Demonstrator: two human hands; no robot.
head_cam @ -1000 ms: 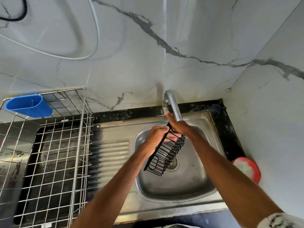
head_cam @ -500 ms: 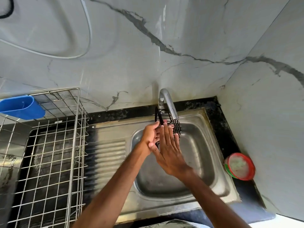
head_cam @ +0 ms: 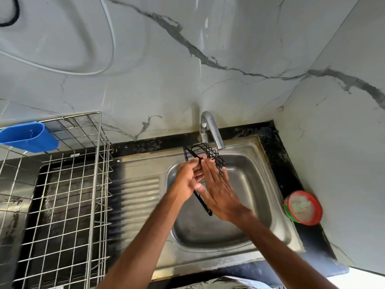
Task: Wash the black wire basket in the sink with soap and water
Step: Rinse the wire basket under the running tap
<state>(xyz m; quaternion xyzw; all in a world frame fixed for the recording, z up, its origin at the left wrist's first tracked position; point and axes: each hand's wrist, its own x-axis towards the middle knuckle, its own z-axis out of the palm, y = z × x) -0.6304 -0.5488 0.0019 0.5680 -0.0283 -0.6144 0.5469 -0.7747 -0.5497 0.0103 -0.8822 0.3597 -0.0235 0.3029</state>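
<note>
Left hand (head_cam: 188, 178) gripped black wire basket (head_cam: 216, 157), on end over sink (head_cam: 250, 184) beside tap (head_cam: 212, 130); right hand (head_cam: 218, 190), flat and extended, pressed against its right side. Red tub (head_cam: 303, 207) on counter (head_cam: 270, 130), right.

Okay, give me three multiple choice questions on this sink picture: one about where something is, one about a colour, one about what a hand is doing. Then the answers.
1. Where does the red tub stand?
A. On the counter, right of the sink
B. On the floor
C. On a shelf

2. What colour is the holder hung on the rack?
A. Yellow
B. Blue
C. White

3. How does the right hand meet the basket?
A. As a fist
B. Flat, fingers straight
C. Pinching one wire

Answers:
1. A, the tub sits on the black counter beside the sink's right rim.
2. B, the holder is plainly blue.
3. B, its straight fingers lie against the basket, which the left hand has in its grip.
</note>
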